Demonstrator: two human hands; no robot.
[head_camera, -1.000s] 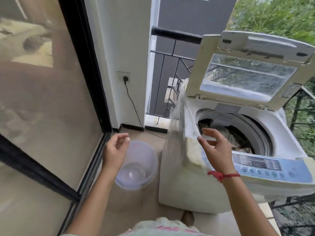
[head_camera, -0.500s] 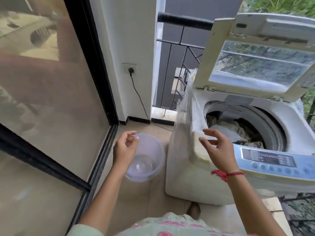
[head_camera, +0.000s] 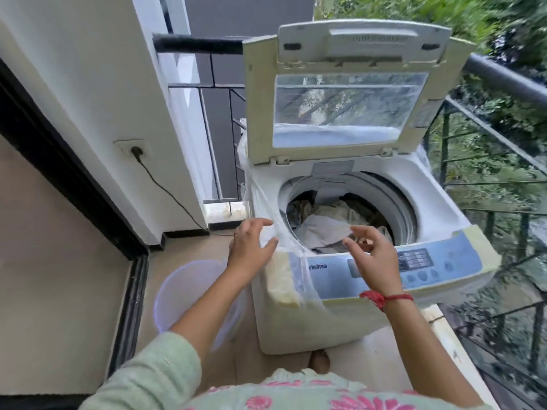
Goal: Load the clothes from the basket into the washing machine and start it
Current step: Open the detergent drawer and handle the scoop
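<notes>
Plastic is what I am minding most: the thin clear cover [head_camera: 307,291] draped down the near left corner of the washing machine [head_camera: 438,208] is lying just beside the mouth of the drum [head_camera: 393,202], and my left hand [head_camera: 251,251] is hovering by it with fingers [head_camera: 260,224] spread and nothing gripped (whether the fingertips are touching the sheet I cannot tell). My right hand [head_camera: 374,261] is hanging over the front rim, above the control panel [head_camera: 444,261], fingers loosely curled and likewise holding nothing; the two hands are apart, one toward each side of the near rim. The clothes [head_camera: 328,223] are lying heaped inside the drum, below the rim, while the translucent basket [head_camera: 189,291] is sitting on the floor [head_camera: 177,250] left of the machine and is looking empty. So I am judging the loading done and the closing and starting as what is coming. To do it well I am meaning to push the cover clear of the opening so it is not getting trapped, press any stray cloth down from the edge, then reach for the lid [head_camera: 349,108], which is standing upright at the back, and bring it down by its top edge, keeping my fingers away from the hinge side. The cord [head_camera: 165,189] is sitting plugged into the wall socket [head_camera: 134,149], so the panel is probably needing only its buttons pressed.
</notes>
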